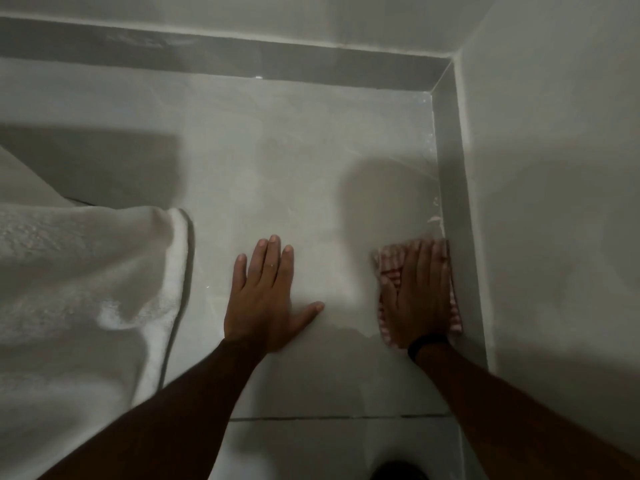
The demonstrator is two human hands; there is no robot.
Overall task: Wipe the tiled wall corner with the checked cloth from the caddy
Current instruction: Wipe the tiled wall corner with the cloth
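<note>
1. The right hand (420, 292) lies flat, fingers (429, 258) spread, pinning the checked cloth (389, 271) to the tile.
2. The corner strip (450, 188) touches the cloth's right edge and runs away from the fingertips.
3. The left hand (266, 299) rests empty, farther off.

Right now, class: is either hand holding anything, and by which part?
The right hand presses the checked cloth flat under its palm and fingers, beside the grey skirting strip; nothing is gripped. The left hand lies bare on the tile.
</note>
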